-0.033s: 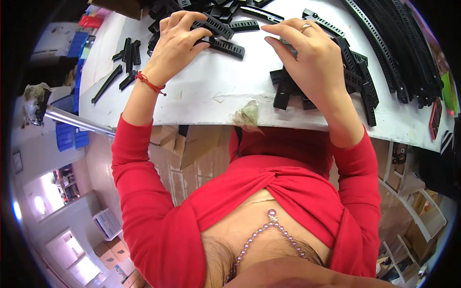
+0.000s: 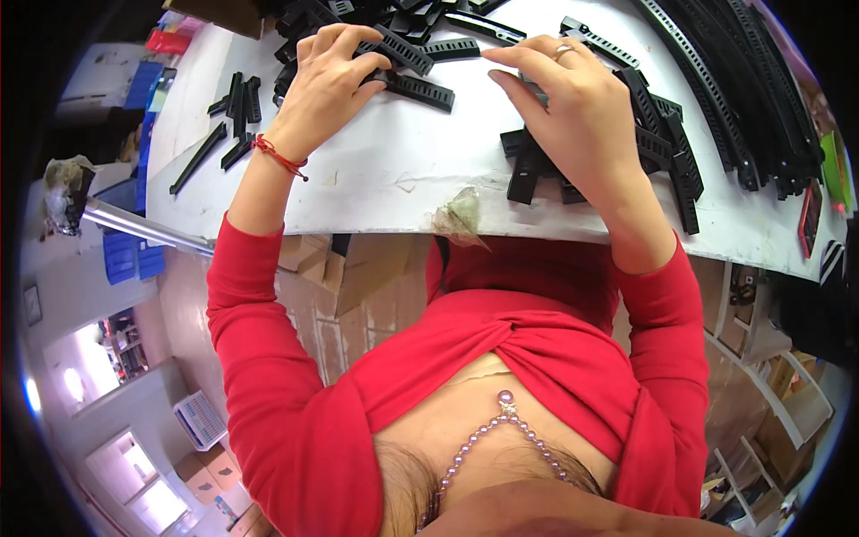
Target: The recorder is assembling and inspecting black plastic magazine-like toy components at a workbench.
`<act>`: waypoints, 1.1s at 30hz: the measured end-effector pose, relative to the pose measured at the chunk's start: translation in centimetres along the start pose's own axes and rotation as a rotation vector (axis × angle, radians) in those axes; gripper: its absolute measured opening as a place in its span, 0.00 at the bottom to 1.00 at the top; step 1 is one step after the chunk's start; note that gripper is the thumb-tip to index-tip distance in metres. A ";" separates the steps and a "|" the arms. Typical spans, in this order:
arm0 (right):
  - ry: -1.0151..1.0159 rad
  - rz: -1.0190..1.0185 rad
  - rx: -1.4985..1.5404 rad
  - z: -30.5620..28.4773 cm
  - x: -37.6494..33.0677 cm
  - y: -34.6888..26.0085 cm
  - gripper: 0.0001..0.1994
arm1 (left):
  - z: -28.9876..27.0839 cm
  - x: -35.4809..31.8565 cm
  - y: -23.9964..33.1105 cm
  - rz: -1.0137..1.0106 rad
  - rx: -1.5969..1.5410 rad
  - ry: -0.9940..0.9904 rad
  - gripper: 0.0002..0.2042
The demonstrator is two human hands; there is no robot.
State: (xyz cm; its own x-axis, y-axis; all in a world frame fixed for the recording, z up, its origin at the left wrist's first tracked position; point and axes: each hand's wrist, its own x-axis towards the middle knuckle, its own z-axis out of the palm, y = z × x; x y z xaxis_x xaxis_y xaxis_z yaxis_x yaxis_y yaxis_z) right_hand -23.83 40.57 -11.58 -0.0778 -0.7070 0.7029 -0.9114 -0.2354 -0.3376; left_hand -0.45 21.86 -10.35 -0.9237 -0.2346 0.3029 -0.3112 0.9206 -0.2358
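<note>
My left hand [image 2: 333, 80], with a red cord at the wrist, is over the pile at the back of the table. Its fingers are curled around the near end of a short black slotted strip [image 2: 404, 50]. Another slotted strip [image 2: 420, 92] lies just below its thumb. To the right, my right hand [image 2: 573, 103], wearing a ring, has its thumb and index finger apart. The index fingertip is close to the end of a third slotted strip [image 2: 452, 48]; whether they touch is unclear. Beneath the right palm lies a heap of black pieces [image 2: 528, 170], partly hidden by the hand.
Long black slotted strips [image 2: 707, 89] are stacked along the right side of the white table [image 2: 358, 192]. Several small black pieces [image 2: 240, 103] lie at the left. Crumpled clear tape [image 2: 458, 215] sticks to the front edge. A red phone-like object [image 2: 810, 219] lies far right.
The whole view has shifted very slightly. My right index finger and thumb are a touch further left; the left hand's grip looks the same.
</note>
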 end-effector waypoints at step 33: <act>0.118 -0.421 -0.323 7.5 16.2 4.9 0.09 | 1.4 -1.6 0.4 -0.771 -0.716 0.674 0.22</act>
State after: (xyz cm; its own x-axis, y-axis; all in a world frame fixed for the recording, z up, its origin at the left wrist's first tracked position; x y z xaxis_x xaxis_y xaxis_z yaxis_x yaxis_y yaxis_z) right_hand -26.53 23.00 -6.56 0.2934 -0.5117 0.8075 -0.9498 -0.2524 0.1852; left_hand 0.55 22.20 -12.21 -0.1911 -0.7761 0.6010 -0.3334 0.6272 0.7039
